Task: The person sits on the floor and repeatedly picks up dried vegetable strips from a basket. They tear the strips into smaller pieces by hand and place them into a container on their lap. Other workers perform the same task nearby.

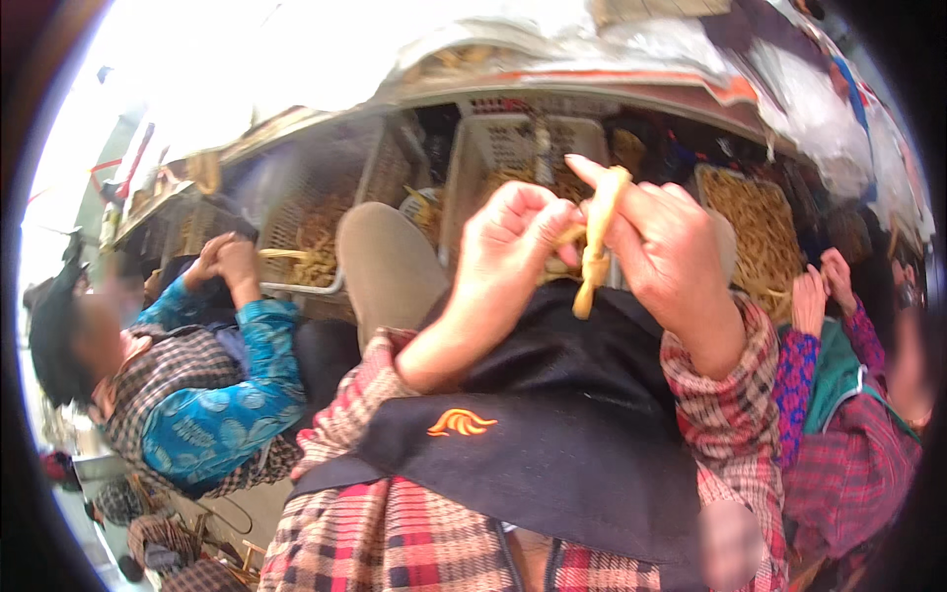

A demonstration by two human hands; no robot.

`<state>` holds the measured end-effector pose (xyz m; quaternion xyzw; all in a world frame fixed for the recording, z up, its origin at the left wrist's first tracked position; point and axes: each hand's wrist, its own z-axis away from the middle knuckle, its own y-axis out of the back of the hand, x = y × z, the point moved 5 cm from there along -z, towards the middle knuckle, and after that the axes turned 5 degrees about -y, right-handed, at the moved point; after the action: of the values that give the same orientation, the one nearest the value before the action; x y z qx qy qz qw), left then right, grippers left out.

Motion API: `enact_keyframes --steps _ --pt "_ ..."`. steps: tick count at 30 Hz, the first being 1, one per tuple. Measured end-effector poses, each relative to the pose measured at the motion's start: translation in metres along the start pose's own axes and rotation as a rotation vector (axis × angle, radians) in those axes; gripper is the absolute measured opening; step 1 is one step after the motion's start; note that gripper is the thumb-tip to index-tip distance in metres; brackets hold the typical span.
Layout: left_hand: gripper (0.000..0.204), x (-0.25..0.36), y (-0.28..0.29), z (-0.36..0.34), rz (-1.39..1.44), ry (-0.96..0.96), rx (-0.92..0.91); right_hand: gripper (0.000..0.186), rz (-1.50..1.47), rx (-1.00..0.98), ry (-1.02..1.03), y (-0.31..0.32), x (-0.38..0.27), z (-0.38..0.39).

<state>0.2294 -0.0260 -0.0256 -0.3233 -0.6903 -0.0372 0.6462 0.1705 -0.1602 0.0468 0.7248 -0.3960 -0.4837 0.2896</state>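
A soft, pale yellow strip (593,268) hangs in front of me above my lap, knotted partway along its length, with one tail pointing down. My right hand (671,252) has the strip looped over its fingers, with its index finger stretched out. My left hand (506,242) is closed, thumb and fingertips pinching an end of the same strip close to the loop. Both hands are over a black apron (552,444).
Past my hands stands a pale plastic crate (462,163) holding yellowish strips. Other crates of strips (755,227) stand to the right and left (321,232). People sit close on both sides, a blue sleeve (212,424) at left. A covered table edge (582,89) runs behind.
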Motion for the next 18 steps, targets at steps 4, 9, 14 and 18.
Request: enact_keyframes --steps 4,9,14,18 --pt "0.008 -0.007 -0.002 -0.011 -0.002 -0.087 -0.056 0.064 -0.958 -0.253 -0.087 -0.020 0.024 0.008" --pt "0.011 0.003 -0.021 0.001 -0.560 -0.324 -0.195 0.076 -1.304 -0.149 -0.179 -0.052 0.029 0.008" --pt "0.014 0.007 0.001 -0.005 -0.071 -0.131 -0.009 0.031 -0.090 -0.100 -0.106 -0.043 0.048 0.020" --pt "0.014 0.012 0.024 -0.014 -0.220 -0.270 0.087 0.025 0.121 -0.366 -0.216 -0.046 0.029 0.047"
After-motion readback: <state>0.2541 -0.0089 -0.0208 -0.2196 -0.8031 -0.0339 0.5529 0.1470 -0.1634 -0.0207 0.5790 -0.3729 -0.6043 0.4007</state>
